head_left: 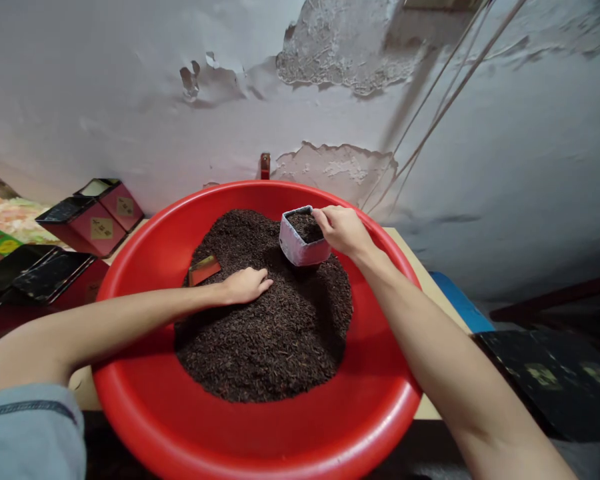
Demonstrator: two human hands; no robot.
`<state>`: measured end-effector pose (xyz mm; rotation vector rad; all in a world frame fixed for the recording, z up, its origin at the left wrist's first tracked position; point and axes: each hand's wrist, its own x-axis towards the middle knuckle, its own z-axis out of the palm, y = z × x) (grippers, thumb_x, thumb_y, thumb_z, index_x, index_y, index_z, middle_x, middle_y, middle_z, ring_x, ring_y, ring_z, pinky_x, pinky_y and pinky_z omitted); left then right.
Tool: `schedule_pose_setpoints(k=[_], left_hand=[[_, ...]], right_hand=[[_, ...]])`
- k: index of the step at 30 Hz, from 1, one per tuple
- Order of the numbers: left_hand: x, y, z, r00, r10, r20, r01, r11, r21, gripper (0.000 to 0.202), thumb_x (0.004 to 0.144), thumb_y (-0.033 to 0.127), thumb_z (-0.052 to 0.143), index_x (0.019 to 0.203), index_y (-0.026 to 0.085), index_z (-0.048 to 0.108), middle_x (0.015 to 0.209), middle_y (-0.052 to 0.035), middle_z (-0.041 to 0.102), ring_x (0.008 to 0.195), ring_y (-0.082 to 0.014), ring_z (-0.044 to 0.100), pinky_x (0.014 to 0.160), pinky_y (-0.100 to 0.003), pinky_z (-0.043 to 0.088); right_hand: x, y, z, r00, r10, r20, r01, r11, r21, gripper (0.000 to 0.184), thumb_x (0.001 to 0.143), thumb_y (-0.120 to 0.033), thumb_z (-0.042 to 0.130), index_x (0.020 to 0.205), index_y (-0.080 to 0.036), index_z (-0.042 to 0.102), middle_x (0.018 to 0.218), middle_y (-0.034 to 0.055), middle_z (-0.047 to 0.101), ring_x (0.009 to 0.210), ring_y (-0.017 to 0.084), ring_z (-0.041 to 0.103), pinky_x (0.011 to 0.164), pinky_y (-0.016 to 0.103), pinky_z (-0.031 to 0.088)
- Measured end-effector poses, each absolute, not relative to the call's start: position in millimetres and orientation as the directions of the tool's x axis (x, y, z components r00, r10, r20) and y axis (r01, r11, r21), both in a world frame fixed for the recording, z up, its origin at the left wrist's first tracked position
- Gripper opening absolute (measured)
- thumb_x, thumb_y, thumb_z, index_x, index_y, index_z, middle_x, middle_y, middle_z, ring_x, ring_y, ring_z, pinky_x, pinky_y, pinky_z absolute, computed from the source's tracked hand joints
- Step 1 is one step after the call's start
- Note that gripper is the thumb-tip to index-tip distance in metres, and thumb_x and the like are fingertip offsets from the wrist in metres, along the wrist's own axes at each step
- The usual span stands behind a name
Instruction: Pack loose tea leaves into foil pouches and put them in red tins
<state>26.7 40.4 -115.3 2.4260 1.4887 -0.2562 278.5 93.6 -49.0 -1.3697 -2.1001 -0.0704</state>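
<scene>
A large red plastic basin [135,417] holds a heap of dark, dry loose leaves, like tea [265,347]. My right hand [344,230] grips the right rim of a small square container [300,250] covered in whitish material. It is above the far right part of the heap, upright, with dark leaves inside. My left hand [245,285] rests on the middle of the heap, thumb and forefinger a little apart; its other fingers are mostly hidden. Near my left wrist, a small red and gold piece [205,270] lies on the leaves.
Red and black tins [97,227] stand left of the basin, with more dark tins [45,277] nearer me. Dark, flat-topped boxes [550,377] are at the right. A peeling wall [220,133] rises behind, with cords [445,107] hanging at the upper right.
</scene>
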Motion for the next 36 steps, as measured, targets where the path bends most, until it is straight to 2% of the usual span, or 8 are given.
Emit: schedule_pose_setpoints(k=[5,11,15,20,23,27,32,36], left_hand=[[28.3,61.6,-98.7,0.399,0.892,-0.21,0.903,-0.342,0.261,0.04,0.101,0.042,0.041,0.095,0.017,0.071,0.098,-0.0131,0.077,0.089,-0.0246,0.073,0.082,-0.034,0.054],[74.0,96.7,-34.2,0.358,0.927,0.113,0.812,-0.369,0.452,0.037,0.099,0.036,0.044,0.081,0.014,0.068,0.095,-0.0122,0.075,0.088,-0.0214,0.066,0.084,-0.033,0.049],[115.8,126.0,-12.8,0.248,0.929,0.274,0.69,-0.368,0.623,0.035,0.098,0.034,0.047,0.07,0.016,0.058,0.082,-0.0077,0.07,0.08,-0.0175,0.06,0.079,-0.029,0.046],[150.3,164.1,-21.7,0.156,0.896,0.415,0.466,-0.437,0.769,0.031,0.096,0.03,0.047,0.067,0.018,0.052,0.073,-0.0008,0.061,0.074,-0.0139,0.055,0.075,-0.026,0.043],[157.9,184.4,-29.2,0.104,0.905,0.413,0.342,-0.422,0.839,0.025,0.091,0.026,0.049,0.067,0.019,0.051,0.066,0.0028,0.054,0.067,-0.0125,0.052,0.069,-0.023,0.042],[159.7,199.2,-33.7,0.105,0.935,0.339,0.14,-0.351,0.926,0.021,0.085,0.021,0.047,0.063,0.02,0.048,0.057,0.0053,0.046,0.053,-0.0104,0.046,0.057,-0.022,0.038],[159.6,199.0,-36.3,0.19,0.946,0.264,-0.114,-0.246,0.962,0.02,0.084,0.021,0.042,0.064,0.021,0.043,0.056,0.0037,0.049,0.043,-0.0096,0.047,0.049,-0.022,0.039],[158.3,196.4,-36.1,0.273,0.922,0.275,-0.238,-0.212,0.948,0.013,0.085,0.022,0.039,0.073,0.022,0.037,0.057,0.0048,0.051,0.045,-0.0106,0.053,0.051,-0.021,0.043]], right_hand=[[284.8,95.0,-46.1,-0.104,0.827,0.553,0.815,0.389,-0.43,0.044,0.102,-0.039,0.047,0.069,-0.019,0.069,0.073,0.0081,0.074,0.072,0.021,0.067,0.075,0.032,0.047],[284.6,99.2,-47.7,0.074,0.852,0.519,0.766,0.284,-0.577,0.04,0.1,-0.036,0.051,0.076,-0.016,0.076,0.08,0.0093,0.078,0.071,0.021,0.069,0.073,0.032,0.049],[283.5,97.3,-45.2,0.092,0.893,0.44,0.739,0.235,-0.631,0.037,0.099,-0.03,0.054,0.077,-0.014,0.077,0.08,0.0087,0.079,0.072,0.02,0.071,0.072,0.029,0.048],[288.8,100.6,-46.9,0.132,0.914,0.384,0.705,0.186,-0.684,0.035,0.1,-0.027,0.054,0.079,-0.013,0.078,0.083,0.0083,0.08,0.076,0.019,0.073,0.075,0.026,0.049],[294.2,106.1,-50.7,0.161,0.914,0.372,0.687,0.166,-0.707,0.036,0.101,-0.028,0.052,0.082,-0.011,0.079,0.083,0.0089,0.08,0.078,0.018,0.073,0.075,0.026,0.048],[297.0,109.3,-51.6,0.154,0.913,0.379,0.704,0.167,-0.69,0.036,0.1,-0.029,0.053,0.083,-0.011,0.079,0.084,0.0089,0.079,0.078,0.018,0.071,0.071,0.025,0.046],[293.2,105.1,-47.0,0.118,0.904,0.411,0.778,0.173,-0.604,0.037,0.099,-0.03,0.055,0.076,-0.011,0.077,0.072,0.0068,0.074,0.065,0.016,0.063,0.065,0.027,0.039],[292.8,104.1,-47.0,0.068,0.9,0.43,0.799,0.209,-0.563,0.035,0.098,-0.028,0.054,0.08,-0.01,0.078,0.076,0.0084,0.076,0.069,0.017,0.065,0.068,0.026,0.042]])
